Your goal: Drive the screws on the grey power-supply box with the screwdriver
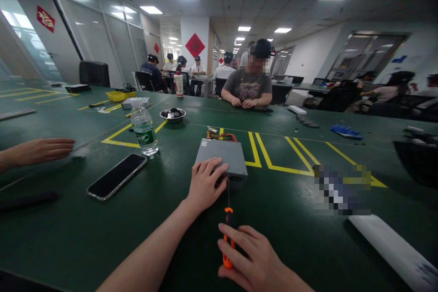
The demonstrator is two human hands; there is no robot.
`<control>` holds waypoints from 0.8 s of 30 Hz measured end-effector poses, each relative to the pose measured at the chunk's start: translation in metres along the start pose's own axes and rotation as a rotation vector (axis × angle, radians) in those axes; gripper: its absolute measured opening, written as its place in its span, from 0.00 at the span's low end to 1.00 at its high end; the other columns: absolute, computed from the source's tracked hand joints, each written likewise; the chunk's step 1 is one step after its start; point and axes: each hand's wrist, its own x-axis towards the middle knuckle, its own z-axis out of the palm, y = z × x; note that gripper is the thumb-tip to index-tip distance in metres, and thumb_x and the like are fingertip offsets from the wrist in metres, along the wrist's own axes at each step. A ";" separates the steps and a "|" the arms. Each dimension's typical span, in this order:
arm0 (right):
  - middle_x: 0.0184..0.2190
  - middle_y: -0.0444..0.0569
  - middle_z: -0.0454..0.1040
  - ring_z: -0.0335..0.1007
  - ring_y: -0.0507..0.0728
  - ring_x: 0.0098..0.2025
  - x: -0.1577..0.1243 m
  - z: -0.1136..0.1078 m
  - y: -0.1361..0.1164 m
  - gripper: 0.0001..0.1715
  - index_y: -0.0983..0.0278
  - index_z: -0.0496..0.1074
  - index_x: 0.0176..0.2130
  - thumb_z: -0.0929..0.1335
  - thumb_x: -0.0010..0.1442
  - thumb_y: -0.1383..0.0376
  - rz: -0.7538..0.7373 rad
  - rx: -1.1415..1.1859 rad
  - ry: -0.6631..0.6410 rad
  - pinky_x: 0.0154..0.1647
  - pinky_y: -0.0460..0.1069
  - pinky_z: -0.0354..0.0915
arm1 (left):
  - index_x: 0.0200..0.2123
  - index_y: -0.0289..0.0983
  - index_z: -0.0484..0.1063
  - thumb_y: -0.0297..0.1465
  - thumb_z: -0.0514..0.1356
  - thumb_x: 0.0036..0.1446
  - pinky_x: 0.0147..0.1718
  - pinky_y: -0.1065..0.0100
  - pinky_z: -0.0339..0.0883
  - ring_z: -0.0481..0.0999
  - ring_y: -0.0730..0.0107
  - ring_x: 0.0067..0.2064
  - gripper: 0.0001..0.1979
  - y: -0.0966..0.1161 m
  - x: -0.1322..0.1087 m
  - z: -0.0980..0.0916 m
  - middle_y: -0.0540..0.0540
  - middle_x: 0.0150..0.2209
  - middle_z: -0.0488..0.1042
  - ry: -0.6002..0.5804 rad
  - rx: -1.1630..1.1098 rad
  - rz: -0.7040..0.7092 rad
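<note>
"Where's the work sitting?"

"On the dark green tabletop [137,230], between its near and far edges: a flat grey metal box [226,150] with a small white label by its far left corner. A bundle of multicoloured cables [224,135] lies at the box's far edge."

"And the left hand?"

"The left hand [205,180] is on the box's near left corner. Its fingers are open and spread over the top, not wrapped round it; the thumb is down by the near face."

"The right?"

"The right hand [248,253] has its fingers curled about the handle of an orange-and-black screwdriver [228,217]. The thin shaft points from the near edge of the surface at the box's near face. I can't tell whether the tip is seated in anything."

"What's around?"

"Left of the box, a black-screened smartphone [117,176] lies flat, just beside a clear plastic bottle with a green label [145,130], standing upright. Farther back is a round shiny metal bowl [172,116] holding dark pieces."

"Anyone else close?"

"Another person's hand [46,149] reaches in over the left side, fingers outstretched. A person in a dark cap and grey T-shirt [249,86] sits at the far edge."
</note>
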 end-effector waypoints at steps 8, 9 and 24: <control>0.45 0.60 0.71 0.71 0.58 0.44 -0.001 -0.001 -0.001 0.17 0.68 0.67 0.46 0.63 0.63 0.59 0.072 0.062 -0.046 0.41 0.50 0.70 | 0.47 0.44 0.68 0.34 0.55 0.57 0.50 0.57 0.52 0.65 0.61 0.54 0.13 -0.001 0.000 0.000 0.46 0.52 0.69 -0.005 0.022 0.010; 0.46 0.60 0.71 0.71 0.58 0.44 0.001 -0.002 -0.001 0.17 0.67 0.66 0.48 0.62 0.63 0.60 0.071 0.054 -0.071 0.41 0.50 0.70 | 0.47 0.44 0.68 0.34 0.55 0.57 0.50 0.57 0.52 0.65 0.61 0.54 0.13 -0.001 0.000 0.000 0.46 0.52 0.69 -0.008 0.022 0.009; 0.43 0.60 0.72 0.72 0.57 0.41 0.000 0.001 -0.001 0.15 0.69 0.68 0.44 0.65 0.62 0.60 0.032 0.009 -0.020 0.39 0.49 0.70 | 0.46 0.44 0.68 0.34 0.55 0.58 0.49 0.57 0.52 0.65 0.61 0.54 0.12 0.001 0.001 -0.001 0.47 0.51 0.70 -0.019 0.033 -0.001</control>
